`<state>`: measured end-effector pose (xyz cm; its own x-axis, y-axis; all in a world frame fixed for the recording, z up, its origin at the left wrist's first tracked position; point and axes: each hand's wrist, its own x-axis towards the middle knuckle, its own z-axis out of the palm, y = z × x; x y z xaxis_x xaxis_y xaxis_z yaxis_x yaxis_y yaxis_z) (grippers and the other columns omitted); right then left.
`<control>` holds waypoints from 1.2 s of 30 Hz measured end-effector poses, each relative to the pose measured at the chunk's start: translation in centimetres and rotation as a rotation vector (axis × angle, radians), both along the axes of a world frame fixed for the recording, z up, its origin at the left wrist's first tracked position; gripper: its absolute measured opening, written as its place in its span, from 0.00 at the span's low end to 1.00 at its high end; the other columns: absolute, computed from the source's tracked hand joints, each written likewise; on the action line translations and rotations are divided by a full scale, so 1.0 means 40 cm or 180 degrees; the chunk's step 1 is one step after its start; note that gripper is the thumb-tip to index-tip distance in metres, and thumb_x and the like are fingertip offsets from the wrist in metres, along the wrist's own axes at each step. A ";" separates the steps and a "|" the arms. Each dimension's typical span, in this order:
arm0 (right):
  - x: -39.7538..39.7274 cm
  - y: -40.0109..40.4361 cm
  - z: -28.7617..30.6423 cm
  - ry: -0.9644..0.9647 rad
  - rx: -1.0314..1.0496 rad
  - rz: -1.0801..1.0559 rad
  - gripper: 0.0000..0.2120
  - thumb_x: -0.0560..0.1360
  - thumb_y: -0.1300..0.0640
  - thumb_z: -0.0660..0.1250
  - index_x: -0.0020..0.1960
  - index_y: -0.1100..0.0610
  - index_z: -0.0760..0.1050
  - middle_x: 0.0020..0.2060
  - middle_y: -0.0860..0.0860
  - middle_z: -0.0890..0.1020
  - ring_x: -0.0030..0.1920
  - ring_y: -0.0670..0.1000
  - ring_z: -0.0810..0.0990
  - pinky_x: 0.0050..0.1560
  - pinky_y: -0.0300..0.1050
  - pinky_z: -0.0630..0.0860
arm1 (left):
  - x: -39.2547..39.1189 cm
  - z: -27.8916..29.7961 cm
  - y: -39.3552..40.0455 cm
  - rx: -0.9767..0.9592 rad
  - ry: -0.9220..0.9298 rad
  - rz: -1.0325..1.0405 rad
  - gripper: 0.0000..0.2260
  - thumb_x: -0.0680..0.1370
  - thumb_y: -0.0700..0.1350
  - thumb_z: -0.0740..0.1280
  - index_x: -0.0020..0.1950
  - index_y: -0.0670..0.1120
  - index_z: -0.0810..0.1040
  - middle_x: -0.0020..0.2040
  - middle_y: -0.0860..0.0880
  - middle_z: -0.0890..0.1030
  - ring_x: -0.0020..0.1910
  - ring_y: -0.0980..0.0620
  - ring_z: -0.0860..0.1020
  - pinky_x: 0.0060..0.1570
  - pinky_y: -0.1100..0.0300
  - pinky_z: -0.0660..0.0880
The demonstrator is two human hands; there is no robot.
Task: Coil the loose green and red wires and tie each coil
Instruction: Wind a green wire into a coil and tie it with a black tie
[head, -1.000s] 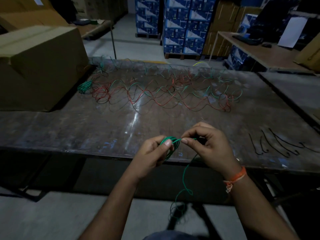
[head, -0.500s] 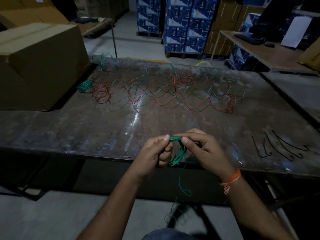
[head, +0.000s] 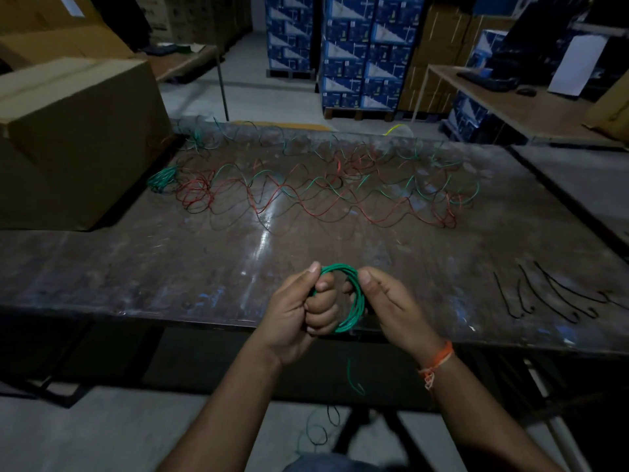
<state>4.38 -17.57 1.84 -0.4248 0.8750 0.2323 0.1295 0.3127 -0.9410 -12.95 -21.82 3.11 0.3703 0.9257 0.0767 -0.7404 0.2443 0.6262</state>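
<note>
A small coil of green wire (head: 356, 294) is held over the near edge of the dark metal table (head: 170, 267). My left hand (head: 299, 311) grips the coil's left side with curled fingers. My right hand (head: 388, 301) pinches its right side between thumb and fingers. A short green tail (head: 350, 378) hangs below the coil, under the table edge. Loose green and red wires (head: 323, 192) lie tangled across the far half of the table. A finished green coil (head: 162, 178) sits at the far left, beside a bundle of red wire (head: 195, 195).
A large cardboard box (head: 75, 131) stands on the table's left end. Several black ties (head: 551, 294) lie near the right front edge. Stacked blue cartons (head: 357, 52) and a wooden desk (head: 527, 103) stand behind. More wire lies on the floor (head: 316, 430).
The coil has grown into a fuller round loop and the hanging tail has become shorter. Both hands have shifted slightly away from me, over the table edge.
</note>
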 end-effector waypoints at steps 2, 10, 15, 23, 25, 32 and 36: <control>0.014 -0.001 -0.024 -0.0042 -0.0109 -0.0036 0.18 0.84 0.44 0.57 0.44 0.53 0.77 0.33 0.56 0.75 0.34 0.51 0.73 0.37 0.48 0.72 | -0.009 -0.004 0.013 -0.0149 -0.0282 0.0126 0.15 0.83 0.52 0.55 0.40 0.47 0.71 0.27 0.55 0.55 0.22 0.58 0.51 0.20 0.65 0.50; 0.054 -0.003 -0.120 -0.0037 -0.0733 -0.0386 0.06 0.82 0.66 0.64 0.53 0.57 0.78 0.33 0.52 0.76 0.34 0.48 0.73 0.35 0.37 0.72 | -0.051 -0.031 0.042 -0.0427 -0.0809 0.0566 0.18 0.86 0.52 0.50 0.41 0.48 0.70 0.27 0.55 0.55 0.22 0.58 0.52 0.21 0.66 0.51; 0.067 -0.014 -0.149 -0.0617 -0.0482 -0.0750 0.05 0.78 0.63 0.70 0.45 0.56 0.78 0.28 0.45 0.75 0.30 0.43 0.72 0.34 0.39 0.70 | -0.078 -0.018 0.049 -0.0421 -0.0718 0.0952 0.14 0.84 0.52 0.52 0.42 0.49 0.69 0.27 0.54 0.55 0.23 0.58 0.51 0.21 0.67 0.53; 0.067 -0.053 -0.109 -0.1659 0.0801 -0.0311 0.10 0.80 0.47 0.64 0.46 0.49 0.82 0.36 0.43 0.79 0.41 0.40 0.78 0.43 0.43 0.74 | -0.119 -0.024 0.066 -0.0337 -0.0512 0.1579 0.12 0.84 0.51 0.53 0.44 0.48 0.69 0.27 0.56 0.63 0.22 0.60 0.60 0.22 0.68 0.58; 0.040 -0.069 -0.065 -0.1794 0.0919 0.0087 0.13 0.81 0.45 0.61 0.47 0.50 0.81 0.36 0.45 0.77 0.40 0.43 0.77 0.43 0.44 0.74 | -0.107 -0.034 0.067 -0.0288 0.0060 0.1855 0.13 0.85 0.50 0.53 0.45 0.47 0.69 0.28 0.55 0.64 0.23 0.60 0.62 0.23 0.67 0.61; -0.038 -0.106 0.066 -0.1834 0.1518 0.0314 0.07 0.79 0.50 0.66 0.47 0.52 0.79 0.37 0.44 0.74 0.39 0.46 0.76 0.41 0.34 0.66 | -0.084 -0.046 0.043 0.0585 0.2223 0.2177 0.14 0.87 0.47 0.51 0.44 0.42 0.65 0.29 0.47 0.72 0.26 0.47 0.75 0.30 0.57 0.73; -0.057 -0.105 0.102 -0.1773 0.1619 0.0366 0.03 0.78 0.54 0.68 0.46 0.52 0.77 0.36 0.40 0.68 0.38 0.44 0.73 0.40 0.34 0.65 | -0.091 -0.063 0.040 0.1158 0.3072 0.2141 0.16 0.85 0.54 0.54 0.43 0.46 0.68 0.29 0.45 0.77 0.27 0.46 0.77 0.31 0.53 0.73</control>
<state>2.10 -21.78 5.92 -0.6791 0.6608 0.3195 0.4835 0.7303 -0.4826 -16.57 -20.23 0.60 -0.1241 0.9360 0.3293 0.1524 -0.3100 0.9385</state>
